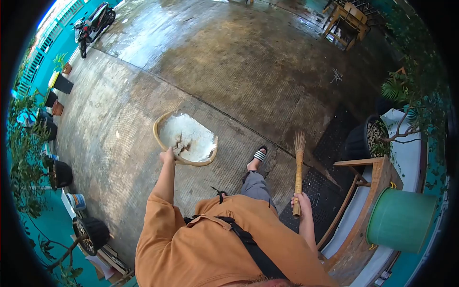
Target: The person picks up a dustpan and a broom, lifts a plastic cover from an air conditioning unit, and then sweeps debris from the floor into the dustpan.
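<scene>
My left hand (167, 155) is closed on the rim of a scoop-shaped dustpan basket (191, 126), held out in front of me at the left. Its rim is tan and its inside is whitish and worn, with a few brown dry leaves lying near the gripped side. On my other side, my right hand (303, 204) wraps round the lower end of a stick broom (299, 174). The broom's thin bristles point up and away from me, and its bound handle end sticks out below my fist.
Ridged concrete floor (129, 138) spreads ahead, wet farther off. Potted plants line the left wall. At right are a black mat (313, 189), a large black planter (366, 138), a wooden frame (366, 205) and a green bucket (401, 220). A motorbike (93, 26) stands far left, a wooden chair (346, 26) far right.
</scene>
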